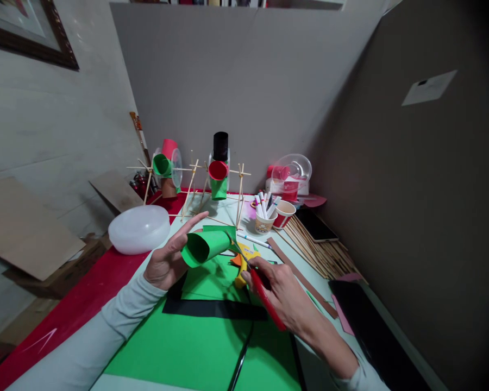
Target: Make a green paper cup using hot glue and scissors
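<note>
My left hand [169, 260] supports a rolled green paper tube [212, 245], its open end towards me and its index finger stretched out above. My right hand [275, 290] is closed round the red handles of a pair of scissors [264, 298]. The scissor blades reach the tube's far right end; whether they bite into the paper I cannot tell. Beneath the tube, a yellow tool [241, 277] with an orange part is partly hidden by my hand and the paper. Green sheets [167, 347] and a black sheet [212, 309] lie below my hands.
Two stick frames carry paper-tube wheels [219, 171] [163, 164] at the back. A white balloon-like bowl [139, 229] sits left. Markers fill a paper cup [265, 221] beside a red-and-white cup [284, 214]. Wooden sticks [313, 250], a phone [317, 224] and a brown strip [301, 277] lie right.
</note>
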Motion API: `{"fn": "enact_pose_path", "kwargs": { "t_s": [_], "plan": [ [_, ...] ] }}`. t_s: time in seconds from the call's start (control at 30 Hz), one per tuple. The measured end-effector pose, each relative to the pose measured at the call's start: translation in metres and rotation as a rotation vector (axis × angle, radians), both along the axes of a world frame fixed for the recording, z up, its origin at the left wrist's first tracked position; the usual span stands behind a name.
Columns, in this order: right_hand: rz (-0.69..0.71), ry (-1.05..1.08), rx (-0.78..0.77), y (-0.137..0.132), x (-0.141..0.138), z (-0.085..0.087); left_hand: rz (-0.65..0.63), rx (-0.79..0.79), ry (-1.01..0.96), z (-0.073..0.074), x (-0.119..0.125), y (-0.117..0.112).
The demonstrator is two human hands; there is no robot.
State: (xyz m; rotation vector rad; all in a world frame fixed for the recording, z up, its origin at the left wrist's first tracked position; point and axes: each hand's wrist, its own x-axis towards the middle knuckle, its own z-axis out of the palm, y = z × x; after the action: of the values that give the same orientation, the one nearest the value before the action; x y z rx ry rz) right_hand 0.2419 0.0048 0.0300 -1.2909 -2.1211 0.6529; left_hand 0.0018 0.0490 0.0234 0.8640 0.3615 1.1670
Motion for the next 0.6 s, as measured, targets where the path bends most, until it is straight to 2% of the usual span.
{"fn": "enact_pose_path", "kwargs": {
  "t_s": [0.17, 0.33, 0.6],
  "plan": [
    [0.006, -0.003, -0.025, -0.002, 0.002, 0.000, 0.031, -0.006, 0.036, -0.001, -0.003, 0.002],
    [0.017, -0.013, -0.012, -0.002, 0.003, 0.000, 0.079, 0.011, 0.158, -0.002, -0.009, 0.002],
    [0.050, 0.007, -0.009, -0.002, 0.004, 0.002, 0.085, 0.062, 0.211, 0.001, -0.013, 0.003]
  ]
}}
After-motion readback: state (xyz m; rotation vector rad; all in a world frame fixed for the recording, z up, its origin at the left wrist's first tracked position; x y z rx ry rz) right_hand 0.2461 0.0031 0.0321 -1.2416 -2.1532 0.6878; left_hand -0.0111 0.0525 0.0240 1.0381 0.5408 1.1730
